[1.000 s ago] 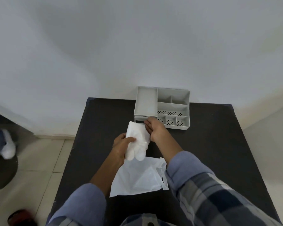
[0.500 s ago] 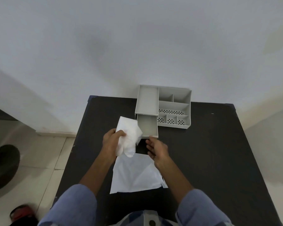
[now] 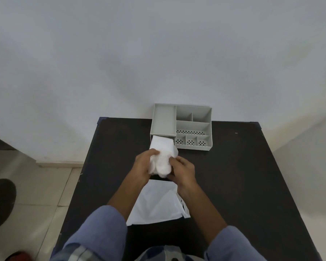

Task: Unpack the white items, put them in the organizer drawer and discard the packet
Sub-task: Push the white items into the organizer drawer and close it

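A grey organizer (image 3: 193,125) with several compartments stands at the far edge of the black table (image 3: 233,176), against the wall. Its drawer is pulled out toward me and mostly hidden under the white items (image 3: 163,153), a soft white bundle lying over the drawer opening. My left hand (image 3: 144,166) grips the bundle's left side. My right hand (image 3: 183,169) holds its right side near the drawer's front. The white packet (image 3: 156,202) lies flat on the table between my forearms.
A white wall rises directly behind the organizer. Tiled floor lies to the left of the table, with a dark round object (image 3: 0,202) and a red thing (image 3: 17,256) on it. Bare black tabletop stretches to the right.
The drawer was pulled open by my right hand. Both hands have since come together on the white bundle, which has moved right and forward over the open drawer.
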